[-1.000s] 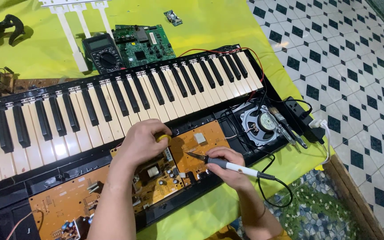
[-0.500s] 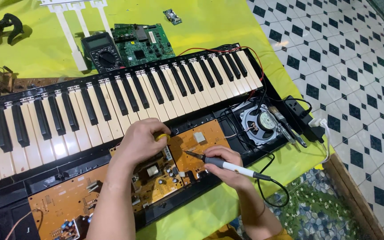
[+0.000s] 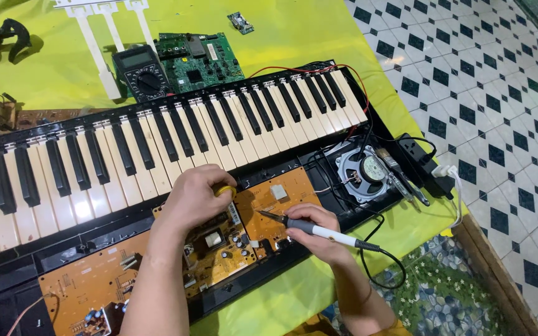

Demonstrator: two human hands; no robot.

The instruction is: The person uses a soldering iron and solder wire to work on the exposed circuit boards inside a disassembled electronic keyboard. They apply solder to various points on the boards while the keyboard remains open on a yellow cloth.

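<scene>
An opened electronic keyboard (image 3: 157, 137) lies across a yellow-green table, its brown circuit board (image 3: 275, 205) exposed below the keys. My right hand (image 3: 316, 231) grips a soldering iron (image 3: 319, 230) like a pen, its tip resting on the board's right part. My left hand (image 3: 194, 196) is curled over the middle of the board and pinches a small yellow object (image 3: 224, 190) against it. A second brown board (image 3: 88, 286) sits further left in the case.
A round speaker (image 3: 365, 171) sits in the keyboard's right end, beside a black power strip (image 3: 428, 165). Behind the keys lie a multimeter (image 3: 141, 71), a green circuit board (image 3: 197, 59) and white plastic strips (image 3: 98, 43). The table's right edge drops to tiled floor (image 3: 487, 93).
The view has drifted slightly. Both hands stay at the board; the iron's tip remains on the same spot.
</scene>
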